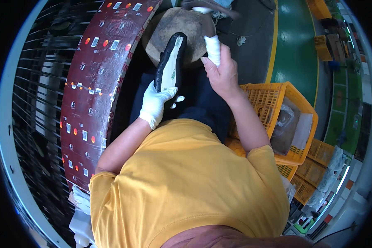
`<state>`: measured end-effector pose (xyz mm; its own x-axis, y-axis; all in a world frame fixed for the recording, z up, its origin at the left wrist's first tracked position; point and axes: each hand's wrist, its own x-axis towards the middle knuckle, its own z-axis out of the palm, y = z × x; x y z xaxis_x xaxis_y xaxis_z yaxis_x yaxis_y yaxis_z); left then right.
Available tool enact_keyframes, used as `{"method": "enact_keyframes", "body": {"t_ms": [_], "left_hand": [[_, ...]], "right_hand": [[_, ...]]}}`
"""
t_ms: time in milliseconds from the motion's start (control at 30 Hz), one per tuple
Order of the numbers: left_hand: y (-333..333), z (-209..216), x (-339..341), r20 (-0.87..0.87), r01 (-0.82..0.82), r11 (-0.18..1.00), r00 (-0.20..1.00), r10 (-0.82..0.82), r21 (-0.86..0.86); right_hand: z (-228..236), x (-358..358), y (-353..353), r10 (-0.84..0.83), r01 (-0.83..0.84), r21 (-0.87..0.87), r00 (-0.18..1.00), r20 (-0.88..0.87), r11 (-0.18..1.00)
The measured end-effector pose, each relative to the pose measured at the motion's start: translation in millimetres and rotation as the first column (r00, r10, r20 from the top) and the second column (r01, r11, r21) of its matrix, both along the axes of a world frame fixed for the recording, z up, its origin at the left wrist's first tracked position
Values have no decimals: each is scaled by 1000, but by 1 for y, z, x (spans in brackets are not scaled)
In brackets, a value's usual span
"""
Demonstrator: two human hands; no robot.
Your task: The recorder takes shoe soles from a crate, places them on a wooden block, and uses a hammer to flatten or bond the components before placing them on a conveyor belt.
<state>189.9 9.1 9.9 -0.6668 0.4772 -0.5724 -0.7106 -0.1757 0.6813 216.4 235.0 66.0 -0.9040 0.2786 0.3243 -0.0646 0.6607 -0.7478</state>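
My left hand [156, 102], in a white glove, is closed round one end of a black shoe upper [180, 58] with its pale sole side [169, 74] turned up. The shoe's other end lies over a round, worn block [159, 33] in front of me. My bare right hand [226, 76] is closed round a hammer, gripping near its white-wrapped part [213, 50]. The hammer's dark head [213, 5] is blurred, above the block's far edge and apart from the shoe. The fingers under the shoe are partly hidden.
On my left stands a long surface covered in dark red printed sheet [89, 82], beside a rack of dark bars [37, 99]. A yellow plastic crate [273, 89] holding clear plastic and card is close by my right forearm. More yellow crates [312, 165] stand behind it.
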Motion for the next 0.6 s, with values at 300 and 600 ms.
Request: {"method": "enact_keyframes", "body": {"t_ms": [300, 600], "left_hand": [[1, 12, -4, 118, -55, 978, 992, 31, 202], [9, 10, -5, 188, -11, 978, 982, -29, 208]], "right_hand": [[-47, 1, 30, 15, -96, 197, 927, 376, 976], [-5, -15, 20, -216, 98, -449, 952, -219, 888]]}}
